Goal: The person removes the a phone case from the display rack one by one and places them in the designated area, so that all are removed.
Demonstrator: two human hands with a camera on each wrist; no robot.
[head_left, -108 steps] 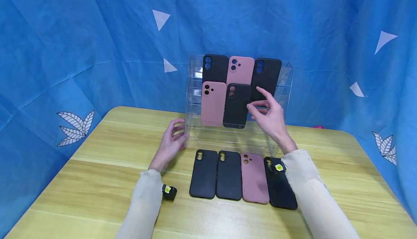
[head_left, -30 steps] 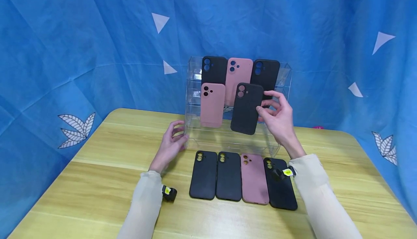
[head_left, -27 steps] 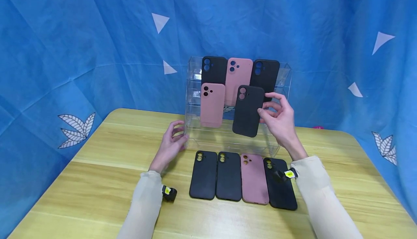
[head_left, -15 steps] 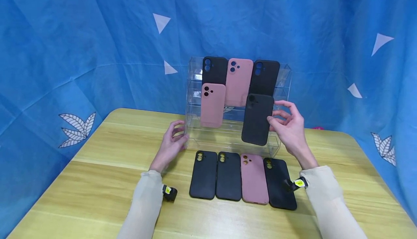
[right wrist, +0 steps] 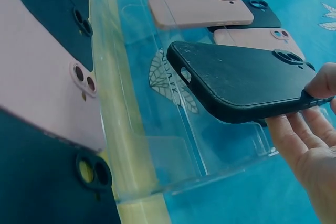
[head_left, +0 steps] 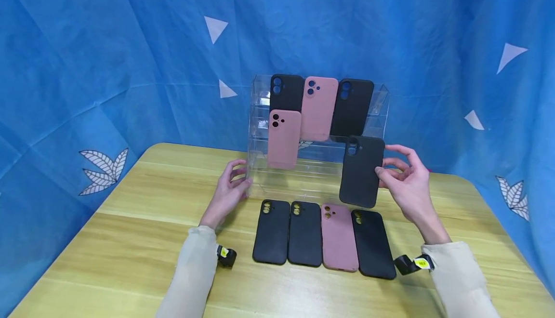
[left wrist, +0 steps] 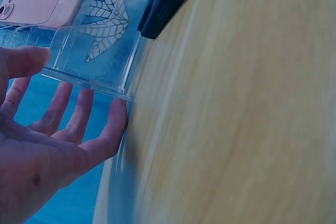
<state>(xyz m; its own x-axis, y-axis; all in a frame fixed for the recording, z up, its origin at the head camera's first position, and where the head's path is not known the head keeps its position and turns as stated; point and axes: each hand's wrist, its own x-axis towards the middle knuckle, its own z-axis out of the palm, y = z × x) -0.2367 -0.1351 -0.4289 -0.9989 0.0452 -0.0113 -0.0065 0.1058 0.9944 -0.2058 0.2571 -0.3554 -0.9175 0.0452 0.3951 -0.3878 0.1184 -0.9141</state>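
My right hand (head_left: 407, 183) pinches a black phone case (head_left: 362, 172) by its right edge, thumb in front and fingers behind. The case is off the clear acrylic display rack (head_left: 321, 192), in front of its lower right part. My left hand (head_left: 229, 188) holds the rack's left side, thumb and fingers around the edge in the left wrist view. On the rack's upper tier stand a black case (head_left: 286, 91), a pink case (head_left: 319, 108) and another black case (head_left: 352, 108). One pink case (head_left: 284, 139) stands lower left.
In front of the rack a row of cases lies flat on the wooden table (head_left: 143, 241): a black case (head_left: 271, 233), a second black case (head_left: 305, 236), a pink case (head_left: 339, 238) and a black case (head_left: 374, 245). A blue curtain (head_left: 151, 43) hangs behind.
My right hand has taken the black case from the lower tier, beside the pink one, and carried it right and down. The left hand has stayed at the rack's side.
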